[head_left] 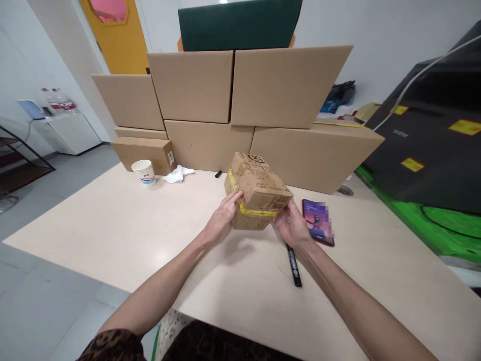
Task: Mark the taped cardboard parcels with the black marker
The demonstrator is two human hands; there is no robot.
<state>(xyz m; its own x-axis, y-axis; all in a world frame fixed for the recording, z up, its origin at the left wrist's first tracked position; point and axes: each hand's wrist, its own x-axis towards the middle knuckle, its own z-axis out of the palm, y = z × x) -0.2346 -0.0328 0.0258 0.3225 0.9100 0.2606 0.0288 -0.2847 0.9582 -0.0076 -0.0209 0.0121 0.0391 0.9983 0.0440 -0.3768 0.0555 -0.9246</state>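
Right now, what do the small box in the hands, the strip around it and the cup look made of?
Small box: matte brown corrugated cardboard, printed. Strip: glossy yellow, likely plastic tape. Cup: white with a coloured band, probably paper. Both hands, left and right, grip the box.

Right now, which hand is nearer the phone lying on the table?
Right. The right hand grips the small taped box right beside the phone; the left hand holds the box's far side, farther away.

Both hands (pixel 255 223) grip taped parcel (pixel 257 190) over table (pixel 112 225).
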